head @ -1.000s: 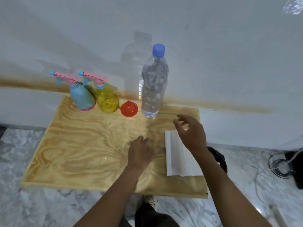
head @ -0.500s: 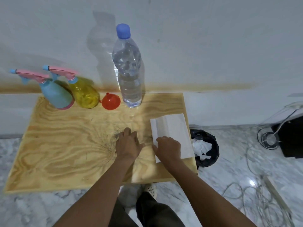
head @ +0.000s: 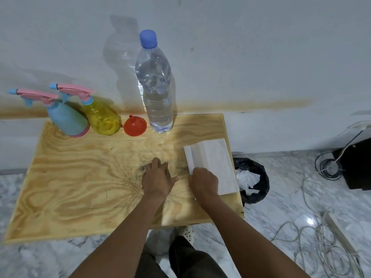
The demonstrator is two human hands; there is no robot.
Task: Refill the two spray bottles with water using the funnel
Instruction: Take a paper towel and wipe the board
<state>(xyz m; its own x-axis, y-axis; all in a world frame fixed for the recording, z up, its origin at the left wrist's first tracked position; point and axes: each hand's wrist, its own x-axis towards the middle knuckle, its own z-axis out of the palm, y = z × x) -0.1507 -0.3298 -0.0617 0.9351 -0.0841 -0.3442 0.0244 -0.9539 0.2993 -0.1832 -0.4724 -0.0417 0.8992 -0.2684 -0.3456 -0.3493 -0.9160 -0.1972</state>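
No legible text, label, brand, number or sign is present. The clear water bottle (head: 158,97) carries no readable label or print. The blue spray bottle (head: 67,121), the yellow spray bottle (head: 104,121) and the red funnel (head: 135,127) show plain coloured surfaces with no readable markings.

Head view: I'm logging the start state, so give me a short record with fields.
sprayers: blue sprayer, yellow sprayer, heads on, back left of board
bottle: upright, capped
funnel: red, between yellow sprayer and bottle
left hand: flat on board
right hand: on tissue, fingers curled, grip unclear
filling: not begun
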